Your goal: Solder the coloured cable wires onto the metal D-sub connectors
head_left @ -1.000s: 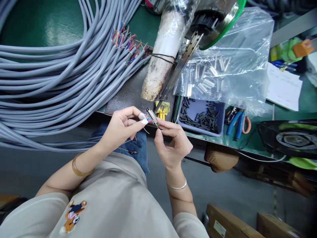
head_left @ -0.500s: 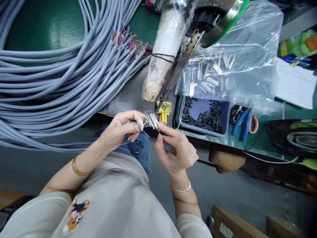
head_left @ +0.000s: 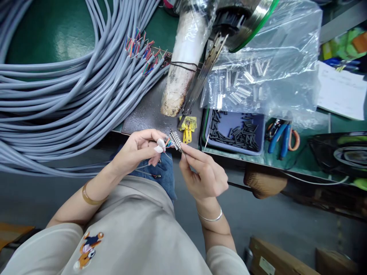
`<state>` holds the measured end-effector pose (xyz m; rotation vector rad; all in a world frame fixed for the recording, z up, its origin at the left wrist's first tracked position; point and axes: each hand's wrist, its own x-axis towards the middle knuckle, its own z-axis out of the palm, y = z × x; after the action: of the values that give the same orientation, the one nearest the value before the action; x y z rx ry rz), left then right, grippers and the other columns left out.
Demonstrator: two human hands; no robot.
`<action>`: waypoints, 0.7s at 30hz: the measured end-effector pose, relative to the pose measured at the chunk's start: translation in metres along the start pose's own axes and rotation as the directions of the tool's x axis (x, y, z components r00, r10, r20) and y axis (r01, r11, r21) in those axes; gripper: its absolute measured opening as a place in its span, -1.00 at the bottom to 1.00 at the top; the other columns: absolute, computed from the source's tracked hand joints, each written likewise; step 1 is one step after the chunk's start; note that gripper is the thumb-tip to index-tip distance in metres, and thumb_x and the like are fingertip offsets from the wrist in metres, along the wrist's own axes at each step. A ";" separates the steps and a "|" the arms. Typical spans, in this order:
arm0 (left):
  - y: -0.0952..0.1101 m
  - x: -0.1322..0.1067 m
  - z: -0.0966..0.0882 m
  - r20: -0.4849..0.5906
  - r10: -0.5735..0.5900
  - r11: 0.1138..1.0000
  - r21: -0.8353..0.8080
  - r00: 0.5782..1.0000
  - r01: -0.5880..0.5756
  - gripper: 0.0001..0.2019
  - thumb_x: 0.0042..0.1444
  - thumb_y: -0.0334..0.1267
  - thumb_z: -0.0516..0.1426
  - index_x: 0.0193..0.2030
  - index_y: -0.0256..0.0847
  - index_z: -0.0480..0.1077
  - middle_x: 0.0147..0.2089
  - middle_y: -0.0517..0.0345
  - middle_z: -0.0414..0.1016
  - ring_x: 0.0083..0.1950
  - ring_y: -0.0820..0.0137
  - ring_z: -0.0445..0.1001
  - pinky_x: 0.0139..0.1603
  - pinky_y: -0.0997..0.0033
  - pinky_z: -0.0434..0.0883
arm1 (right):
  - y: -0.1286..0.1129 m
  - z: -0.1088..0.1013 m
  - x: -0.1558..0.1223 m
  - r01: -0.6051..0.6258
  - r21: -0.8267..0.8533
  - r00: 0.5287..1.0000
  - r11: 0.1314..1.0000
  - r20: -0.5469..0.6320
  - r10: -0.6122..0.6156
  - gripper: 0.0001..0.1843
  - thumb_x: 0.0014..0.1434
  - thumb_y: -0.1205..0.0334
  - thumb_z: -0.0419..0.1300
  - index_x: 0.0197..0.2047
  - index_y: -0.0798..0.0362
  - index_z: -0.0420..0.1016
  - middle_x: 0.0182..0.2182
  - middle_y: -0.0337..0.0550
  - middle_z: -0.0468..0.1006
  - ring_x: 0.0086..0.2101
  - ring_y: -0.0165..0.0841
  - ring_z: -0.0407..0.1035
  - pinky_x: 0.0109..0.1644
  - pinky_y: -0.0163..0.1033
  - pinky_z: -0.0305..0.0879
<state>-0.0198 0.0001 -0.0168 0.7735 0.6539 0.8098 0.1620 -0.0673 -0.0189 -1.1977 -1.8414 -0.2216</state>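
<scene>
**Left hand (head_left: 137, 151) is pinching coloured wires (head_left: 168, 142), right hand (head_left: 204, 172) is gripping a connector (head_left: 176, 139)**

Through the head camera, from my distant place, I am looking down on both hands of the person. The left hand is keeping its thumb and forefinger together, closed on the thin coloured wires, and the white coverings (head_left: 160, 146) on these fingertips are hiding the exact point of contact. The right hand is closing its thumb and forefinger on the lower end of the metal connector. This connector is standing tilted between the two hands, in front of the near edge of the green bench (head_left: 65, 30), and the coloured wires are reaching its pin side, although I am not able to tell which pins they are touching.

Just behind the connector, I am seeing a small yellow piece (head_left: 187, 133) lying on a dark plate (head_left: 146, 114). To the left, a thick bundle of grey cables (head_left: 86, 89) is covering much of the bench, with its stripped ends showing coloured strands. Behind the hands, a white wrapped cylinder (head_left: 183, 57) is leaning beside a metal strip (head_left: 205, 74), and a green-rimmed spool (head_left: 255, 26) is showing at the top. To the right, a blue tray (head_left: 227, 120) is holding many short black tubes (head_left: 243, 137). A clear bag (head_left: 292, 76) with small metallic parts is lying behind it, and blue-handled pliers (head_left: 283, 142) are resting beside it.
</scene>
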 end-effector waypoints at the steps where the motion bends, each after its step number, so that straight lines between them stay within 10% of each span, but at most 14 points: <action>1: -0.001 0.000 0.000 -0.010 -0.009 1.000 0.019 1.000 0.009 -0.78 -0.01 -0.24 0.41 -0.37 -0.27 0.49 -0.33 0.14 0.57 -0.63 0.57 0.42 -0.64 0.55 0.32 | 0.001 0.000 0.000 -0.017 0.002 1.000 1.000 0.005 0.017 -0.77 0.19 0.48 0.36 -0.14 0.04 0.50 -0.13 -0.09 0.75 -0.24 -0.36 0.68 -0.16 -0.33 0.64; 14: -0.009 0.000 0.000 0.038 0.012 1.000 0.006 0.999 -0.012 -0.90 0.14 -0.35 0.30 -0.20 -0.27 0.53 -0.50 0.24 0.52 -0.56 0.50 0.52 -0.53 0.59 0.45 | 0.006 0.005 -0.001 -0.204 0.052 0.979 0.978 -0.006 0.204 -0.76 0.18 0.51 0.34 -0.22 -0.01 0.44 -0.22 -0.19 0.74 -0.27 -0.38 0.66 -0.27 -0.37 0.53; 21: -0.011 0.002 -0.001 0.058 0.057 0.998 -0.006 0.997 -0.057 -0.97 0.12 -0.41 0.30 -0.30 -0.28 0.53 -0.25 0.13 0.62 -0.53 0.53 0.57 -0.53 0.60 0.48 | 0.007 0.005 -0.002 -0.181 0.030 0.983 0.983 -0.008 0.181 -0.77 0.17 0.51 0.34 -0.23 0.01 0.43 -0.23 -0.19 0.74 -0.28 -0.41 0.66 -0.29 -0.41 0.52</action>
<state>-0.0157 -0.0032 -0.0269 0.8119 0.5796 0.8375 0.1649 -0.0621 -0.0252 -1.3326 -1.7087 -0.0986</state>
